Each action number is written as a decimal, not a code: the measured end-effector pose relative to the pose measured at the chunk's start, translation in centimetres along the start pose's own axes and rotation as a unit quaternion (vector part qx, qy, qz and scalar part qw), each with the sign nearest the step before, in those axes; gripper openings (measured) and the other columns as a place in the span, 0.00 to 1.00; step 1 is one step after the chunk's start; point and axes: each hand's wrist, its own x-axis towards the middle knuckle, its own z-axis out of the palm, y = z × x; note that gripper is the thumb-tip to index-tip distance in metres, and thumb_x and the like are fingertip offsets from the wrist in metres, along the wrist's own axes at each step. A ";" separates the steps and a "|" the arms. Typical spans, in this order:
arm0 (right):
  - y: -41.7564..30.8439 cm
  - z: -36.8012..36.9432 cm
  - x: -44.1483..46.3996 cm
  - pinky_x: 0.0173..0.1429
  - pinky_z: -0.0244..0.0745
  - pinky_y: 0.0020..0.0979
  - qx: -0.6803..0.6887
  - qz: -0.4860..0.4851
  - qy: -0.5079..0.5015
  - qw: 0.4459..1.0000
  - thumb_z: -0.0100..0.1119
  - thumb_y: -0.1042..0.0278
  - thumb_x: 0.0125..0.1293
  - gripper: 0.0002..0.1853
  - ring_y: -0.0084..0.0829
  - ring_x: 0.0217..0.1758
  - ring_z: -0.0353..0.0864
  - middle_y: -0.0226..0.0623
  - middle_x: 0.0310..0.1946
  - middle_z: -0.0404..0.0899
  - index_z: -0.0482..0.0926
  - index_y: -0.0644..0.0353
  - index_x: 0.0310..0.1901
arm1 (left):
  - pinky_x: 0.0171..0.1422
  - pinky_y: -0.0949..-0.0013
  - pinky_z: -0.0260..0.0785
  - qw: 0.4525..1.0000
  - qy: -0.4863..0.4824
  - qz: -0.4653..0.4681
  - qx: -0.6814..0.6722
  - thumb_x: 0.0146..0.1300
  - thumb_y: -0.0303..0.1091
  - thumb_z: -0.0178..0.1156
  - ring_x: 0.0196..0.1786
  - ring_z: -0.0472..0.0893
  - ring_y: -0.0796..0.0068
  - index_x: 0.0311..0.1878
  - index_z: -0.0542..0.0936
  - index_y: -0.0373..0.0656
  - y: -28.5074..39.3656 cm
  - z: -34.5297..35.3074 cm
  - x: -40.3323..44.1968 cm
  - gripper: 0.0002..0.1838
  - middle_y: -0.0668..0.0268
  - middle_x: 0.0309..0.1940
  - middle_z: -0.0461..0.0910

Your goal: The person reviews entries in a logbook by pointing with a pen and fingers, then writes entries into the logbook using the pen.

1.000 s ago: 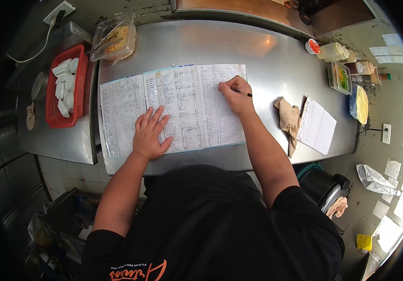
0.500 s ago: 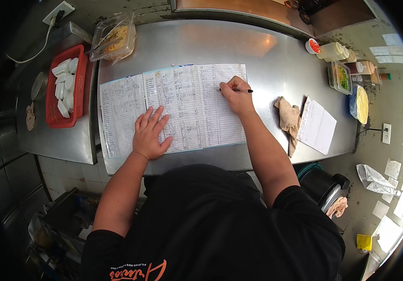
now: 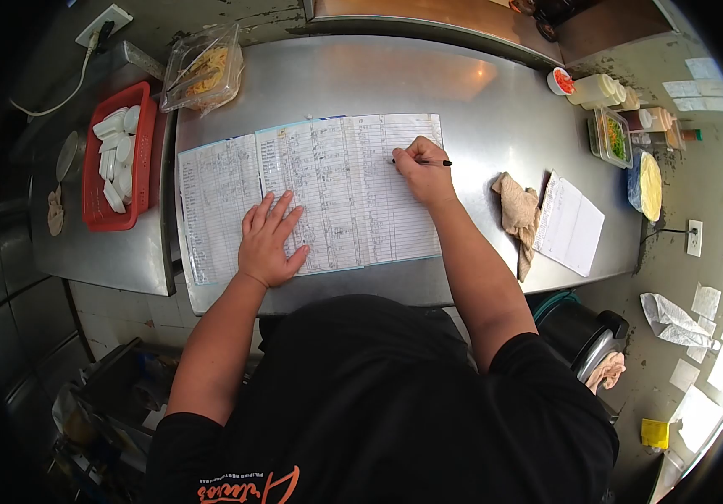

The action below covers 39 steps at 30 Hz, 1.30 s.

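An open ledger [image 3: 340, 181] with ruled columns full of handwriting lies flat on the steel table [image 3: 336, 76]. Its right-hand page has many bare ruled lines. My left hand [image 3: 272, 239] rests on the lower middle of the pages with its fingers spread. Over the right page, my right hand [image 3: 423, 172] is closed around a black pen [image 3: 439, 163]. The pen's tip end points left toward a column on the paper; whether it touches cannot be made out. The written words are too small to read.
Right of the ledger lie a brown cloth [image 3: 517, 210] and a white notepad [image 3: 570, 225]. A clear plastic container [image 3: 203, 71] stands at the back left. A red basket [image 3: 92, 189] holds white pieces. Sauce bottles [image 3: 594, 91] and a tub of chopped greens [image 3: 612, 139] line the right edge.
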 end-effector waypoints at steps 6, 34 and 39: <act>-0.3 -0.1 -0.1 0.36 0.75 0.32 -0.011 0.001 -0.001 1.000 0.72 0.61 0.67 0.16 0.25 0.30 0.78 0.35 0.25 0.83 0.79 0.62 0.29 | 0.86 0.42 0.46 1.000 0.001 0.002 0.000 0.61 0.52 0.68 0.84 0.61 0.48 0.73 0.79 0.49 -0.1 0.1 0.0 0.37 0.59 0.84 0.64; -0.2 0.0 0.0 0.37 0.75 0.33 -0.014 0.007 -0.005 1.000 0.71 0.61 0.67 0.16 0.25 0.30 0.77 0.35 0.24 0.82 0.79 0.62 0.28 | 0.87 0.42 0.46 1.000 -0.004 -0.002 0.003 0.61 0.52 0.68 0.84 0.60 0.48 0.73 0.78 0.49 0.0 0.0 0.0 0.37 0.60 0.84 0.64; -0.2 0.0 0.0 0.37 0.75 0.33 -0.008 0.002 -0.003 1.000 0.71 0.61 0.67 0.16 0.26 0.30 0.77 0.35 0.24 0.82 0.79 0.62 0.28 | 0.87 0.42 0.46 1.000 -0.005 -0.002 0.004 0.61 0.52 0.68 0.84 0.60 0.48 0.73 0.78 0.49 0.0 0.0 0.0 0.37 0.60 0.84 0.64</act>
